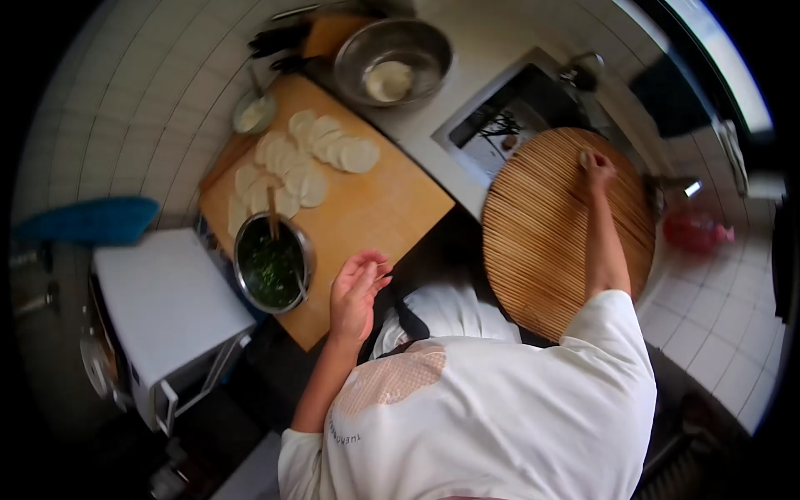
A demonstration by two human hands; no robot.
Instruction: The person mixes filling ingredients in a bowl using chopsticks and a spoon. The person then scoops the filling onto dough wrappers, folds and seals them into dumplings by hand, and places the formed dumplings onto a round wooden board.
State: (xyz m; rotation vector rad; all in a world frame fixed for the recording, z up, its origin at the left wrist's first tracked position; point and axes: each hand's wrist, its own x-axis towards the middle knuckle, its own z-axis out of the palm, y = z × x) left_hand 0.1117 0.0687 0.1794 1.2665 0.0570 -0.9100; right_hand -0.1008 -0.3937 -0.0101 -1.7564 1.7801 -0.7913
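Out over the far part of a round slatted wooden tray (542,225), my right hand (600,173) pinches a small pale dumpling (584,157), mostly hidden by the fingers. My left hand (357,296) is raised near the front edge of the wooden board (392,196), its fingers loosely bent and apart, with nothing in them. Close to it on the board stands a metal bowl (310,250) of chopped green filling (271,267), with a wooden stick-like utensil (272,212) and a metal spoon handle in it. Beyond lie overlapping round dough wrappers (310,187).
A large steel bowl (433,62) with a lump of dough (389,81) stands behind the board. A small bowl (254,114) sits at its far left corner. The sink (479,154) lies partly under the tray. A white cabinet (167,283) is on the left.
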